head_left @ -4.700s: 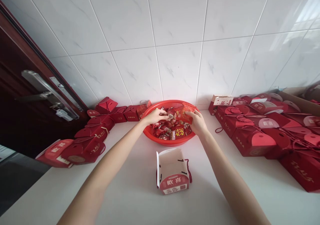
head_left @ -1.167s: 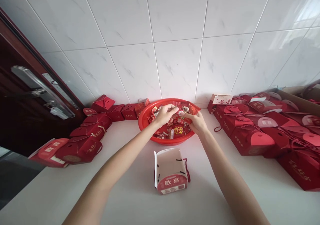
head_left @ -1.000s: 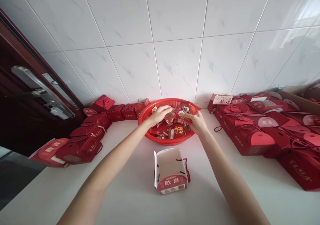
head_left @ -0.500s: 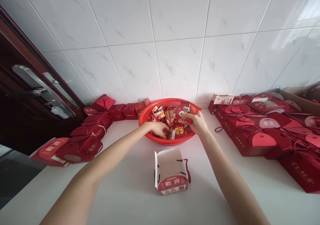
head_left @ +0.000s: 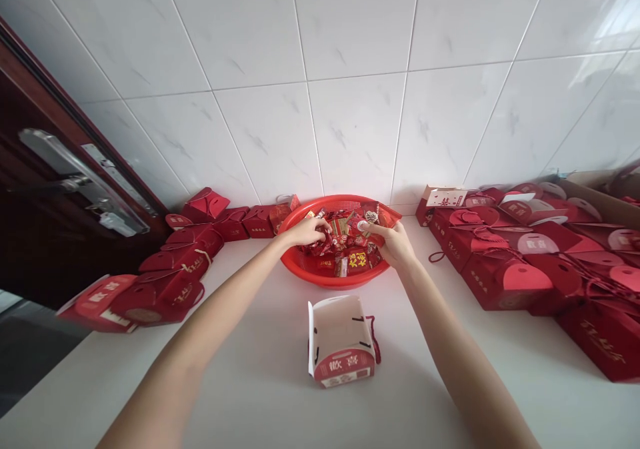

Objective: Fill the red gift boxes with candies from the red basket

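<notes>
A red plastic basket (head_left: 320, 278) stands against the wall with several wrapped candies (head_left: 358, 260) inside, mostly red with gold lettering. My left hand (head_left: 309, 231) reaches over the basket's left side, its fingers curled down on a red-wrapped candy (head_left: 325, 244). At the right side, my right hand (head_left: 393, 239) has thumb and fingers closed on a red candy packet (head_left: 357, 226) with a pale round spot. Nearer to me, between my forearms, an open gift box (head_left: 341, 342) in red and white sits upright with a dark red cord at its right; its visible interior is bare.
Closed red gift boxes (head_left: 173, 292) line the left side of the white table (head_left: 240, 382). Many more boxes (head_left: 505, 279) are packed together on the right, with a cardboard carton (head_left: 600, 199) behind. A dark door with a metal handle (head_left: 83, 176) is at the left.
My left hand has moved from the front of the basket up and back to its left part, uncovering candies there. My right hand stays nearly still on its packet.
</notes>
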Demonstrator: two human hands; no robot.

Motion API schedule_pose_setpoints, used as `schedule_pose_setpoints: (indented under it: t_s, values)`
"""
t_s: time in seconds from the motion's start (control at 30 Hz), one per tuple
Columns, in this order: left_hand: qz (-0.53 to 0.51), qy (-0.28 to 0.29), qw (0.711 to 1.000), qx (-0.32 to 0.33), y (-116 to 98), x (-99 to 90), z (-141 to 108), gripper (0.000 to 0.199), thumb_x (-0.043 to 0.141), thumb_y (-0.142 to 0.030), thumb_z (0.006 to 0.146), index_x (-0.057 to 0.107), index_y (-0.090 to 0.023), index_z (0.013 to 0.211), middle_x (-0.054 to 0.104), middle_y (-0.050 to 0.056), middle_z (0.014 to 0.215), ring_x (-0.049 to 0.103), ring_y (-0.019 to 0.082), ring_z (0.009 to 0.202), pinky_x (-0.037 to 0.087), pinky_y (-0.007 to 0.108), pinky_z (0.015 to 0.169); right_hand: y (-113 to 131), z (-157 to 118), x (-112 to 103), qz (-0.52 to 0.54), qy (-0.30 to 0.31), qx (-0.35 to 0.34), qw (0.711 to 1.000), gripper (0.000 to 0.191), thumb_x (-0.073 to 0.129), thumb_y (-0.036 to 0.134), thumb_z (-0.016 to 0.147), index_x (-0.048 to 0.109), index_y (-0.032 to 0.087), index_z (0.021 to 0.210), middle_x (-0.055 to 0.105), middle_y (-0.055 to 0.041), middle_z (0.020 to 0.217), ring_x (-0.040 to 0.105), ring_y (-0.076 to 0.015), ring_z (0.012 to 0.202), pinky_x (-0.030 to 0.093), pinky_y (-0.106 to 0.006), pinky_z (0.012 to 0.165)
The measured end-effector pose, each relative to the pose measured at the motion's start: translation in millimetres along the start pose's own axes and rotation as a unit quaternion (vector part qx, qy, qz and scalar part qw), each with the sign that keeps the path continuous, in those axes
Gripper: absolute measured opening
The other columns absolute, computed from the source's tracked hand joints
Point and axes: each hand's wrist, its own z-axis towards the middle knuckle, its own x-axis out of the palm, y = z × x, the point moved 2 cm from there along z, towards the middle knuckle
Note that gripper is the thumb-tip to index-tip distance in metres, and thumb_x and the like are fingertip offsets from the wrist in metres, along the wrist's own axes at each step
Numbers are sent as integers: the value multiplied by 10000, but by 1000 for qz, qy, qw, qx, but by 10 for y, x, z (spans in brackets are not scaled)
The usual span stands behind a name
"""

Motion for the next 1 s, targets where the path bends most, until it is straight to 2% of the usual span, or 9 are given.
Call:
schedule_pose_setpoints:
  t_s: [0.17, 0.27, 0.37, 0.47, 0.53, 0.63, 0.77, 0.9, 1.0]
  values:
    - [-19, -1, 1000, -11, 21, -17, -27, 317, 689, -246, 621, 749, -200, 928, 702, 57, 1020, 663, 223, 845, 523, 295, 722, -1, -4, -2, 6, -9, 4, 1000, 333, 915, 168, 484, 733, 193, 762, 778, -27, 803, 741, -229, 778, 629, -326, 697]
    - [-22, 0, 1000, -2, 6, -26, -56, 356, 710, -288, 659, 748, -210, 1005, 701, 61, 1081, 674, 238, 955, 539, 306, 803, -8, 4, -11, 4, -9, 1, 1000, 328, 909, 164, 488, 733, 196, 763, 772, -20, 787, 741, -225, 786, 628, -322, 713]
    - [-5, -5, 1000, 4, 7, -42, -71, 293, 698, -314, 710, 751, -202, 976, 715, 64, 1081, 677, 258, 1010, 536, 336, 880, -18, 10, -17, 3, -9, 1, 1000, 333, 908, 164, 491, 733, 201, 772, 779, -16, 811, 742, -226, 794, 625, -326, 712]
    - [33, 1, 999, -1, 4, -57, -91, 241, 661, -245, 737, 755, -179, 949, 736, 73, 1032, 693, 264, 970, 549, 344, 861, -17, 7, -19, 0, -10, 2, 1000, 351, 919, 174, 492, 726, 195, 784, 780, -20, 816, 745, -234, 788, 624, -336, 710]
    - [67, 14, 998, -2, -33, -60, -122, 285, 644, -162, 718, 758, -171, 979, 747, 73, 1034, 691, 265, 993, 552, 325, 845, -12, 0, -18, -1, -6, 1, 1000, 356, 922, 178, 494, 729, 186, 793, 778, -26, 812, 748, -236, 790, 622, -339, 735]
    - [116, 62, 991, 5, -148, -30, -190, 316, 621, -81, 711, 771, -175, 973, 763, 49, 1067, 687, 232, 1032, 538, 267, 857, -9, -7, -19, -4, -1, 3, 1000, 344, 919, 182, 505, 741, 185, 799, 780, -22, 818, 747, -229, 801, 615, -334, 765]
    - [178, 166, 970, 1, -280, 101, -267, 308, 613, -58, 732, 787, -193, 947, 790, 8, 992, 713, 181, 900, 526, 211, 770, -19, -2, -26, -8, 4, -2, 1000, 312, 911, 184, 517, 751, 194, 785, 784, -11, 828, 744, -221, 799, 615, -334, 771]
    - [253, 212, 944, -19, -287, 260, -275, 467, 591, 3, 671, 771, -199, 1051, 781, 28, 1026, 706, 198, 887, 502, 211, 690, -28, 1, -34, -13, 6, -3, 1000, 302, 906, 187, 528, 751, 201, 787, 786, -15, 825, 749, -235, 812, 617, -348, 780]
    - [304, 242, 921, -31, -264, 339, -260, 492, 587, 8, 623, 773, -192, 1031, 775, 47, 914, 687, 210, 777, 472, 229, 611, -28, -1, -40, -12, 10, -2, 1000, 301, 903, 189, 537, 750, 199, 796, 788, -24, 840, 752, -244, 832, 616, -354, 791]
